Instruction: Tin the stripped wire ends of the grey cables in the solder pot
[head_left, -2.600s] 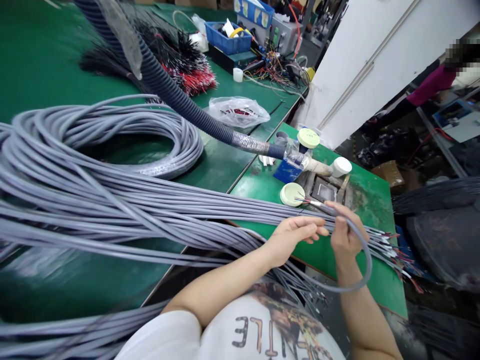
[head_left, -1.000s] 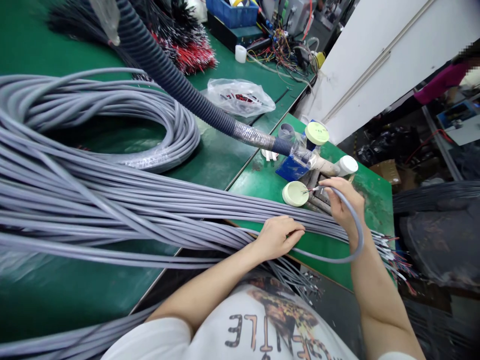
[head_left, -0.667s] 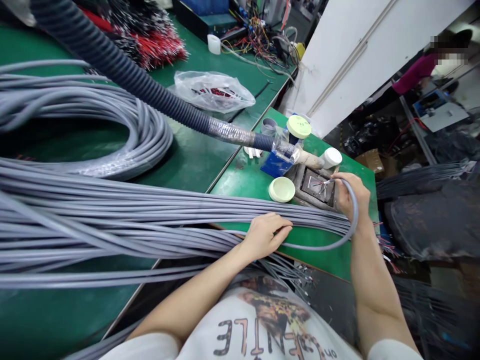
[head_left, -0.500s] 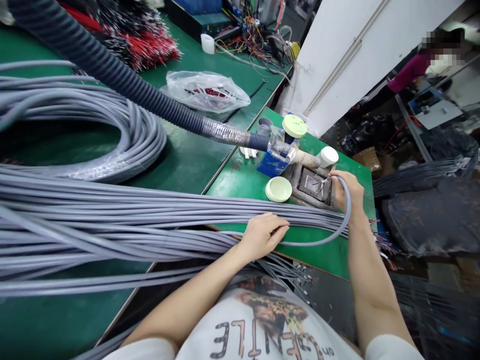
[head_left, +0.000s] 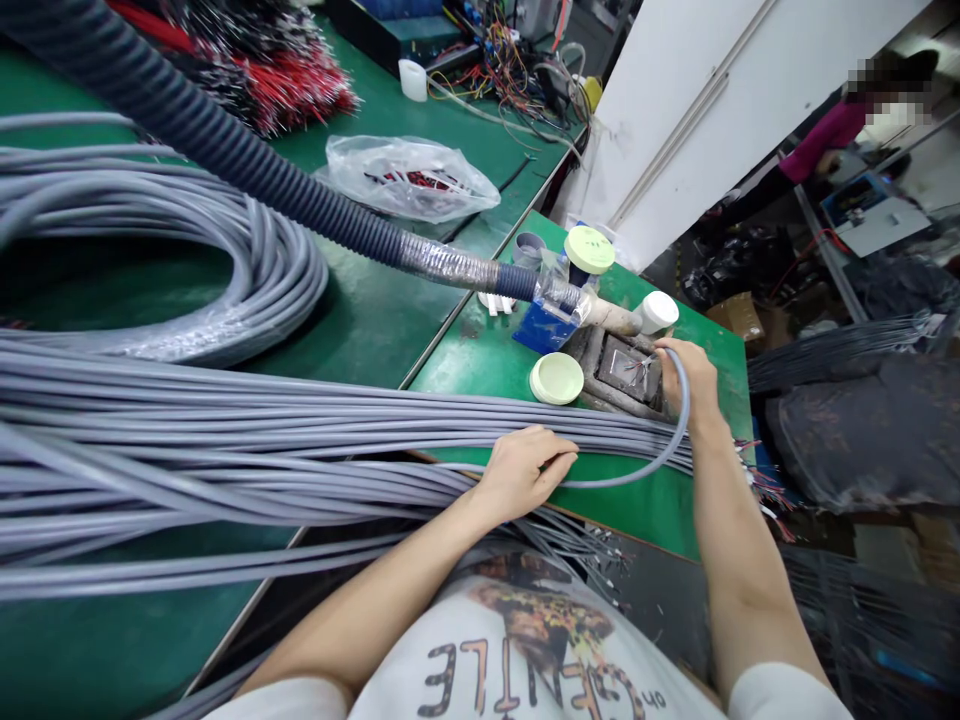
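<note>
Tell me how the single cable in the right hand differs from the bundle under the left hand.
The single cable bends in a loop; the bundle runs long and nearly straight. The cable is held in the right hand; the bundle lies under the left hand. Both are the same grey.

One left hand (head_left: 525,475), one right hand (head_left: 686,375), one grey cable bundle (head_left: 225,440), one grey cable coil (head_left: 262,300), one corrugated hose (head_left: 247,200), two pale green caps (head_left: 556,378).

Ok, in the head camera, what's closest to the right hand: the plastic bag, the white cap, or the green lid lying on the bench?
From the right hand:
1. White cap, just above it.
2. Green lid, to its left.
3. Plastic bag, far up and left.
</note>
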